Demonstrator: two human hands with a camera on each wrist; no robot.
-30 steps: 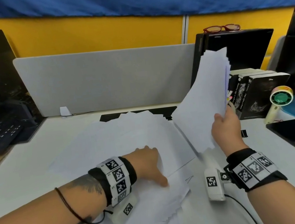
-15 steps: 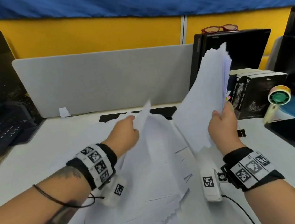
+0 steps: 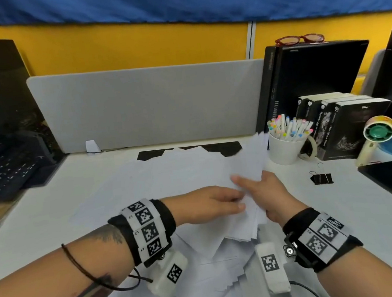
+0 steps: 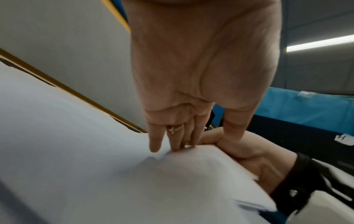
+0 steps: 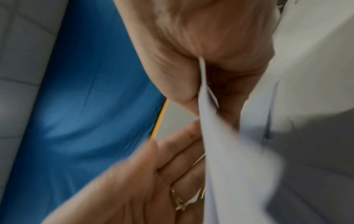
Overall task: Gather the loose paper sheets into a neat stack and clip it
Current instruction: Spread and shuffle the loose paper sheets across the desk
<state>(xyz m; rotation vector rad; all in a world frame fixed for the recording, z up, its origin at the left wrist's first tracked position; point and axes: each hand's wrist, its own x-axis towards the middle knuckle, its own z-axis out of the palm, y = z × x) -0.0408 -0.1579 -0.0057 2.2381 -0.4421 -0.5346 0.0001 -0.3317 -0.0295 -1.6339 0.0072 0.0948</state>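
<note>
White desk (image 3: 51,213), grey divider behind: bundle (image 3: 249,171) in R hand (image 3: 272,197), upright 0.5 s ago, now tipped low over loose sheets (image 3: 145,185), thumb clamped on it; L hand (image 3: 209,206) fingers straight, pressing a sheet on; binder clip (image 3: 321,178) untouched, so gathering's unfinished.

Hidden or unclear:
- My right hand (image 3: 269,196): fingers under the sheaf (image 3: 248,166), unseen.
- Right wrist view: motion-blurred.
- Desk sheets (image 3: 168,176): lowest ones cut off by the frame edge.
- Book (image 3: 349,131) lettering: too small.
</note>
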